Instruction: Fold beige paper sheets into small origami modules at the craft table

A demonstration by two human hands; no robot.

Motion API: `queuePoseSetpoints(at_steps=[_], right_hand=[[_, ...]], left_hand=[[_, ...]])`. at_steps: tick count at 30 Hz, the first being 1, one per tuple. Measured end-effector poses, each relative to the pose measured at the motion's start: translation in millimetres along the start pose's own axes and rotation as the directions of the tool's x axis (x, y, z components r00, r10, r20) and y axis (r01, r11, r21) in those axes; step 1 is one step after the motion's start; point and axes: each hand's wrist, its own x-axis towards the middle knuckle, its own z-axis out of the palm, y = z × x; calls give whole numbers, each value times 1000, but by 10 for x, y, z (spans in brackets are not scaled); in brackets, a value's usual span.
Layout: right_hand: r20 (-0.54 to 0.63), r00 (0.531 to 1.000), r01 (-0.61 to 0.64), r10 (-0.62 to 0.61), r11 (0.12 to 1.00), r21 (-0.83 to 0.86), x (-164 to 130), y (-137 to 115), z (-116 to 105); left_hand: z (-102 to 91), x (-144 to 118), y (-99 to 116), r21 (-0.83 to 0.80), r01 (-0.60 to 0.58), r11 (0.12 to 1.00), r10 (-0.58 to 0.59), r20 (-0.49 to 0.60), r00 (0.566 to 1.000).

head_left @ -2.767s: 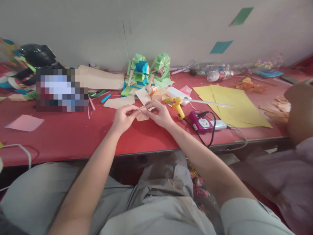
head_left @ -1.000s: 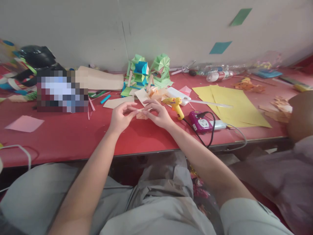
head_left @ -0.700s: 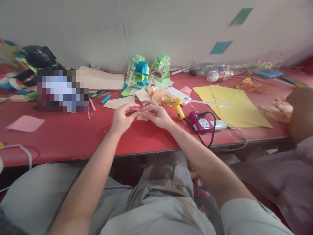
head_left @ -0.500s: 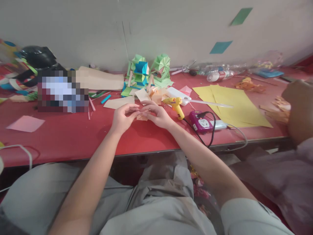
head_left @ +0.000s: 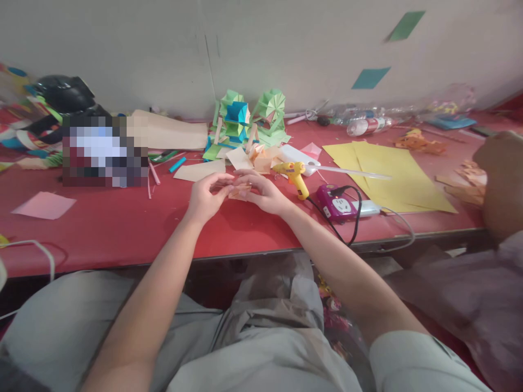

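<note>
Above the red tabletop point(head_left: 163, 228), my left hand point(head_left: 209, 195) and my right hand point(head_left: 263, 191) meet fingertip to fingertip. Between them they pinch a small piece of peach-coloured paper point(head_left: 239, 192), which the fingers partly cover. Just behind the hands lie a cream paper sheet point(head_left: 200, 170) and some crumpled peach paper scraps point(head_left: 261, 158). Close to my right hand a yellow glue gun point(head_left: 295, 173) rests on its side, with a clear glue stick point(head_left: 351, 172) sticking out of its back. Folded green and blue paper models point(head_left: 237, 122) stand farther back against the wall.
A purple power strip point(head_left: 337, 204) with a black cord sits right of the glue gun. Yellow sheets point(head_left: 392, 174) lie beyond it, plastic bottles point(head_left: 368, 125) behind. A pink sheet point(head_left: 44, 205) lies at left. Another person's arm point(head_left: 502, 185) is at the right edge.
My thumbs and fingers have shifted slightly around the peach paper, and a little more of it shows between them. Otherwise the scene looks the same.
</note>
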Motion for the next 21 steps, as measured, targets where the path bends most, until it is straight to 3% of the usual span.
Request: queuePoseSetpoints(at_steps=[6,14,21], right_hand=[[-50,998,-40,41,999,13,2,-44,20],[-318,937,-126,144,989,77,37,-18,12],[-244,962,-103,119,991,81,26,-25,33]], left_hand=[[-10,13,18,15,-3,1000,4,-13,1000],[-74,26,63,1,25,1000,-25,-121,992],[-78,33,25,-46,45,998,-51,-135,990]])
